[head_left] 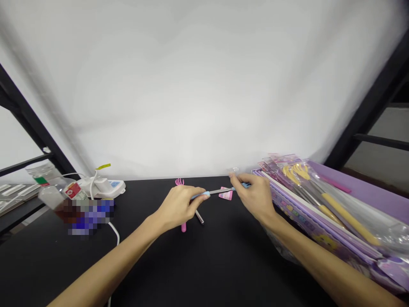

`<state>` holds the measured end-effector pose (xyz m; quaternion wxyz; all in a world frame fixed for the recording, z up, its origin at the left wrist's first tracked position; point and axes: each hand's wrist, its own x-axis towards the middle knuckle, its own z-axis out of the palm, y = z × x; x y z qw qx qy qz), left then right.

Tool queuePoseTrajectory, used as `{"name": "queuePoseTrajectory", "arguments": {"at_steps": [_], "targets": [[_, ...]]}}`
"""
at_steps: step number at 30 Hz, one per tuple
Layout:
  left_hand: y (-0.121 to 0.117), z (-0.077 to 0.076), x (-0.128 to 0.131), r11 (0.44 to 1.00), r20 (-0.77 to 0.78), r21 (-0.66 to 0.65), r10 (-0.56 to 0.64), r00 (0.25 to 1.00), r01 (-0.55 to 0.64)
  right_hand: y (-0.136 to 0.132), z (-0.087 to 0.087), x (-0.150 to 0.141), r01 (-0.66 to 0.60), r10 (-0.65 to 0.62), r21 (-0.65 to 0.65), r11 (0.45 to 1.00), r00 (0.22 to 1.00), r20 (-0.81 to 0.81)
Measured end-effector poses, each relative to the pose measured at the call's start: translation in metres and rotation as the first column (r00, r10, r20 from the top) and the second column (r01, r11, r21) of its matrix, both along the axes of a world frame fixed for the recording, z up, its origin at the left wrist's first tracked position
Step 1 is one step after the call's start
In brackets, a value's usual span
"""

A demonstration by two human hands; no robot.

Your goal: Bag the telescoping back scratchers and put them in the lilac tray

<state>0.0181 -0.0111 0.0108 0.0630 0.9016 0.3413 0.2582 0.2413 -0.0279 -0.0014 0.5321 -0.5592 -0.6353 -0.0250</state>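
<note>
A blue back scratcher with a silver metal shaft (220, 191) spans the gap between my two hands above the black table. My left hand (183, 204) pinches its light blue handle. At the other end, my right hand (254, 194) is closed around the blue head, part of which shows between the fingers. Behind my left hand lies a pink back scratcher (183, 227), its claw and handle end showing and its middle hidden. Close by rests a silver metal rod (200, 217), partly covered by my left hand. A small pink card (226, 195) lies beneath the shaft.
To the right, a purple box (367, 187) holds several bagged back scratchers, some with yellow handles (348, 217). On the left are a white power strip (116, 186), a clear plastic jar (51, 187) and a white cable (114, 230). A white wall (191, 94) borders the black table (191, 273).
</note>
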Motion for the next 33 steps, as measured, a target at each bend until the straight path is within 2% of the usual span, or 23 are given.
{"name": "queuePoseTrajectory", "arguments": {"at_steps": [5,9,11,13,14,16,18,21,24,26,27,29,33], "targets": [[-0.006,0.015,0.006,0.96,0.064,-0.278,-0.025,0.998,0.042,-0.006,0.001,-0.004,-0.03,0.024,0.17,0.985,0.999,0.037],[-0.007,0.014,0.011,0.884,0.126,-0.445,-0.098,0.987,0.145,-0.008,0.007,-0.003,-0.084,0.064,0.223,0.971,0.993,0.096],[-0.007,0.012,0.013,0.872,0.153,-0.456,-0.119,0.981,0.177,-0.008,0.012,-0.001,-0.12,0.096,0.19,0.974,0.987,0.131],[-0.007,0.012,0.016,0.89,0.163,-0.418,-0.123,0.979,0.182,-0.009,0.018,0.002,-0.145,0.127,0.135,0.98,0.984,0.128],[-0.007,0.013,0.016,0.905,0.161,-0.387,-0.123,0.979,0.177,-0.009,0.021,0.003,-0.148,0.139,0.109,0.983,0.987,0.085],[-0.007,0.015,0.017,0.936,0.154,-0.316,-0.11,0.982,0.154,-0.008,0.025,0.006,-0.186,0.191,0.048,0.981,0.975,-0.117],[-0.006,0.016,0.018,0.964,0.152,-0.239,-0.079,0.985,0.114,-0.007,0.025,0.006,-0.309,0.28,-0.013,0.951,0.878,-0.389],[-0.005,0.012,0.018,0.996,0.111,-0.093,0.005,0.994,0.006,-0.004,0.02,0.002,-0.547,0.346,-0.057,0.835,0.603,-0.719],[-0.004,0.006,0.018,0.993,0.025,0.078,0.085,0.996,-0.086,-0.003,0.011,-0.006,-0.686,0.264,-0.02,0.727,0.306,-0.915],[-0.004,0.003,0.019,0.982,-0.032,0.16,0.107,0.994,-0.1,-0.003,0.006,-0.012,-0.745,0.227,0.012,0.667,0.188,-0.955],[-0.004,0.002,0.019,0.977,-0.057,0.187,0.115,0.992,-0.103,-0.004,0.004,-0.015,-0.763,0.229,0.019,0.646,0.17,-0.959],[-0.004,0.001,0.02,0.97,-0.093,0.218,0.129,0.987,-0.107,-0.006,0.003,-0.02,-0.777,0.257,0.02,0.629,0.183,-0.949],[0.003,-0.001,0.015,0.965,-0.13,0.246,0.128,0.983,-0.093,-0.007,0.009,-0.018,-0.737,0.243,0.003,0.675,0.218,-0.945]]}}
